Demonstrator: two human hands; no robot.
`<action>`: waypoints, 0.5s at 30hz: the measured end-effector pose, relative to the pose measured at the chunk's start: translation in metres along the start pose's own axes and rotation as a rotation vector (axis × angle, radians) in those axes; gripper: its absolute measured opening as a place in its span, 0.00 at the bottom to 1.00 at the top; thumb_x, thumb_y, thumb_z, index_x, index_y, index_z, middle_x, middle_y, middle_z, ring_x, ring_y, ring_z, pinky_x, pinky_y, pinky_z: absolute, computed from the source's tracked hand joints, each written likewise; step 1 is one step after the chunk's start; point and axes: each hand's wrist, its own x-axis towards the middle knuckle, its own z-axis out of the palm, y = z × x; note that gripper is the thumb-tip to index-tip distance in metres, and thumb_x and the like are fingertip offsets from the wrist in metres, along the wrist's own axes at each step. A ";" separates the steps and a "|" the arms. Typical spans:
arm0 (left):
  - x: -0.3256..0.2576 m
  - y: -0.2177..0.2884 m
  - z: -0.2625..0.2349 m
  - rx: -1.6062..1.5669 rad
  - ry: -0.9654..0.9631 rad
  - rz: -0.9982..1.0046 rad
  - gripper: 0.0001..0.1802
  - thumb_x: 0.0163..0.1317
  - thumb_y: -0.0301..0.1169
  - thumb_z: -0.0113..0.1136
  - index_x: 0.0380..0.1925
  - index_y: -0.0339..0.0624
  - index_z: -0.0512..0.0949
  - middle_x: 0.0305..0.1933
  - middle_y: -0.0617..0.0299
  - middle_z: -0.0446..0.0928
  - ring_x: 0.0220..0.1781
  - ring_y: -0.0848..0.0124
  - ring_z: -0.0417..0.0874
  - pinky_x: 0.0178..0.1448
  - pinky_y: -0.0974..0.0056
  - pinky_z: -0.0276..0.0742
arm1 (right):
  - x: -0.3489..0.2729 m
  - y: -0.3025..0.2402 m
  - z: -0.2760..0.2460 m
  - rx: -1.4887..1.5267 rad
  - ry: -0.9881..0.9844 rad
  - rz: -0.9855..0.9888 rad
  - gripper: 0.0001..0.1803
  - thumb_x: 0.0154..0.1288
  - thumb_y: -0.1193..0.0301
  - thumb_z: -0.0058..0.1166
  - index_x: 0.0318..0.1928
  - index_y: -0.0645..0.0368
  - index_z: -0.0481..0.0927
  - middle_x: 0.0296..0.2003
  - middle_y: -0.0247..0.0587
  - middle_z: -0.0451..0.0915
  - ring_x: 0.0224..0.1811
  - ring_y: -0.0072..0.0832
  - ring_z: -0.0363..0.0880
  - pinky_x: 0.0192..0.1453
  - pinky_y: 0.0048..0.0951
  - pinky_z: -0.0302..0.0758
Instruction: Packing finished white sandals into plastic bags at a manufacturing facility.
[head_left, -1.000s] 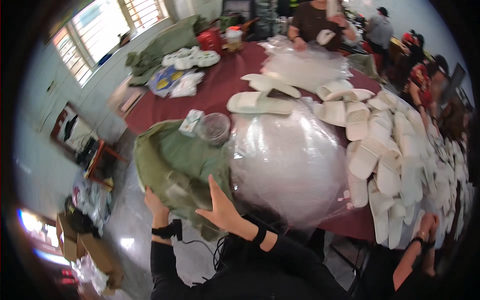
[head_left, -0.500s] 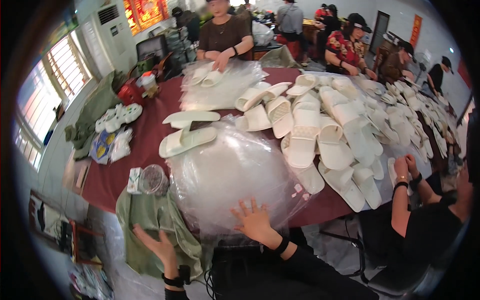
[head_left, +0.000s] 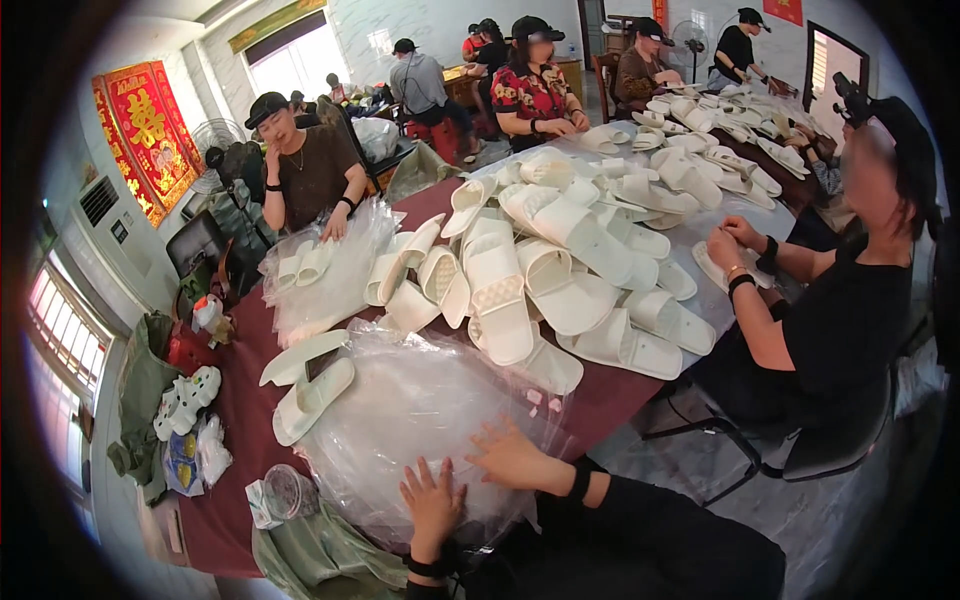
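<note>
We spread our left hand (head_left: 434,505) and right hand (head_left: 512,458) wide on the shiny plastic pile (head_left: 385,420). Two white slippers (head_left: 316,400) lie by its left edge.

Plastic bags (head_left: 400,420) on table (head_left: 232,420), two slippers (head_left: 316,402) at their left edge, slipper heap (head_left: 572,232) behind right, tub (head_left: 290,491) at left

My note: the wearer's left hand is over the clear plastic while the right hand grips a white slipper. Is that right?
The right hand isn't gripping anything: the head view shows it spread open over the clear plastic, beside the left hand.
</note>
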 end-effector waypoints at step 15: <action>0.010 0.002 0.000 -0.055 0.107 -0.011 0.31 0.61 0.48 0.53 0.64 0.55 0.66 0.71 0.41 0.52 0.73 0.39 0.46 0.72 0.37 0.37 | 0.012 0.149 -0.094 0.065 0.585 0.428 0.28 0.59 0.59 0.55 0.61 0.45 0.70 0.58 0.59 0.68 0.60 0.49 0.67 0.59 0.47 0.65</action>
